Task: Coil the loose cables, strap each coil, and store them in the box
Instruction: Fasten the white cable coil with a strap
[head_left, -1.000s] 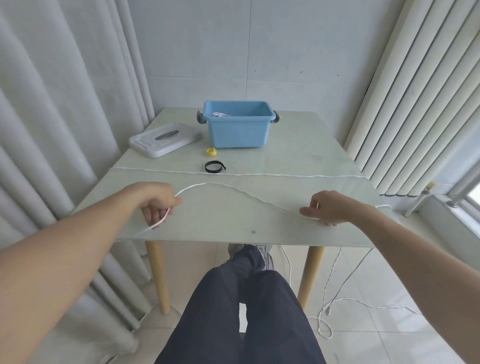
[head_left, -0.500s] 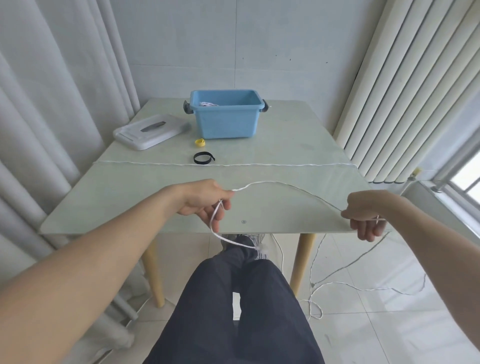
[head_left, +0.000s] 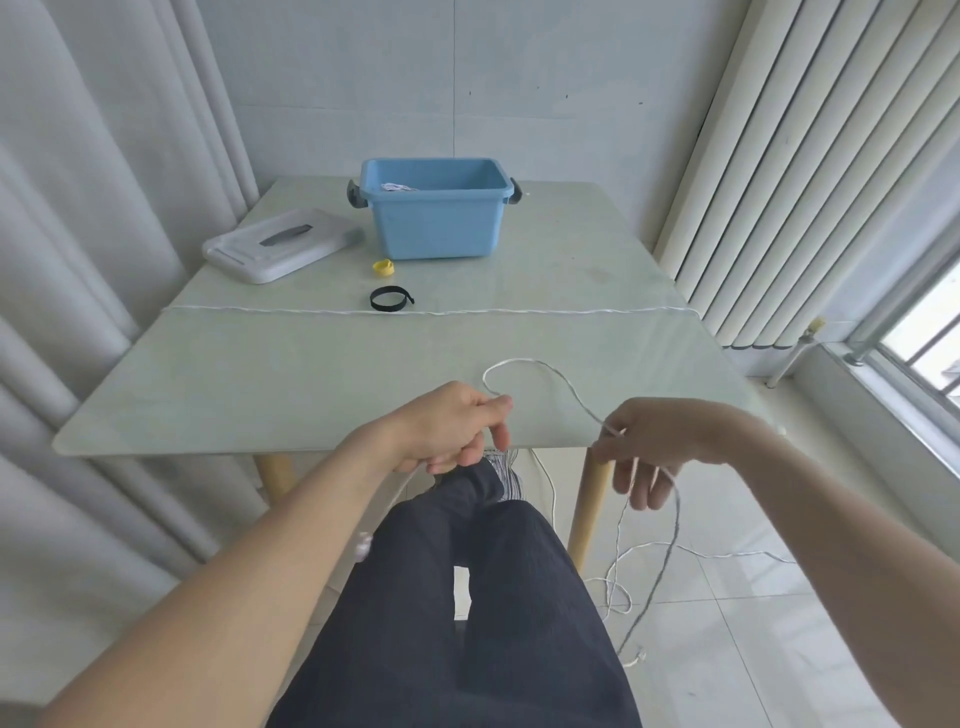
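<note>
Your hands hold one white cable (head_left: 540, 370) over the counter's (head_left: 291, 384) near edge.
Left hand (head_left: 451, 423) fingers pinch its loop; right hand (head_left: 655, 441) fingers curl loosely around the trailing length.

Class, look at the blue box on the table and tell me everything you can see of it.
The blue box looks like smooth plastic, rectangular, with a rolled rim and a dark grey latch at each end. It stands upright and open near the table's far edge. Something white, too small to identify, shows inside. Its pale lid lies apart to the left. Neither hand touches it.
</note>
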